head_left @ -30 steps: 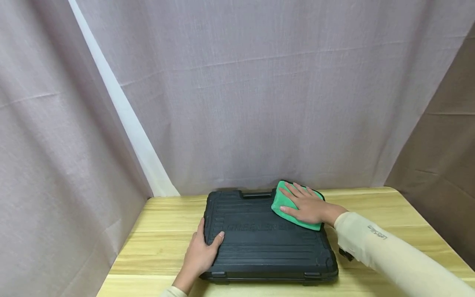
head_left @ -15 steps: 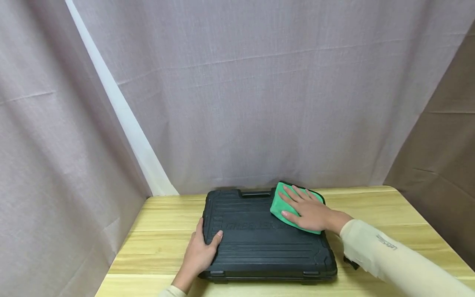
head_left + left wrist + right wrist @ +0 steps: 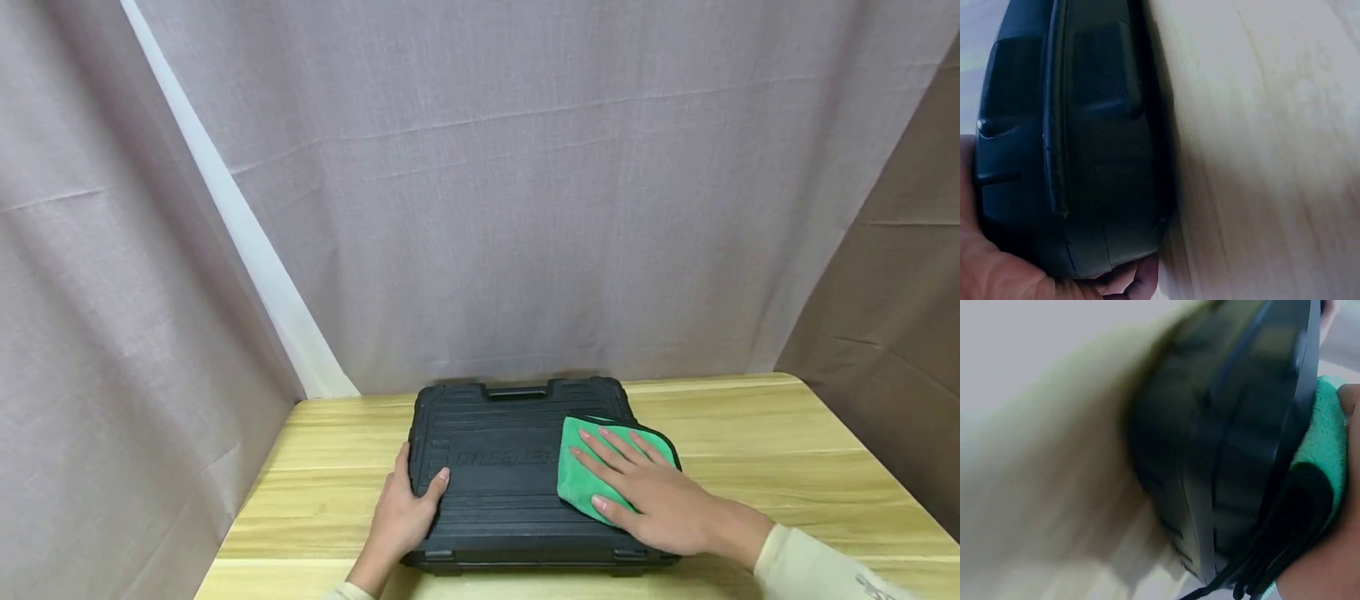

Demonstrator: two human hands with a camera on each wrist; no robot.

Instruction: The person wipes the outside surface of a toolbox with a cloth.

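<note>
Left hand [image 3: 401, 518] steadies case [image 3: 517, 475] on bench [image 3: 750, 467]; right hand [image 3: 652, 500] wipes.
Left fingers curl over the case's near-left corner. Cloth [image 3: 592, 467], under flat, straight right fingers, has slid from the far-right corner toward near right: far strip looks done.

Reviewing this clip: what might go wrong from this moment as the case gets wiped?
The green cloth overhangs the right edge of the black case, so it may slip from under the flat right hand. The left hand holds only the near left corner, so the case might pivot on the smooth wooden table.
</note>
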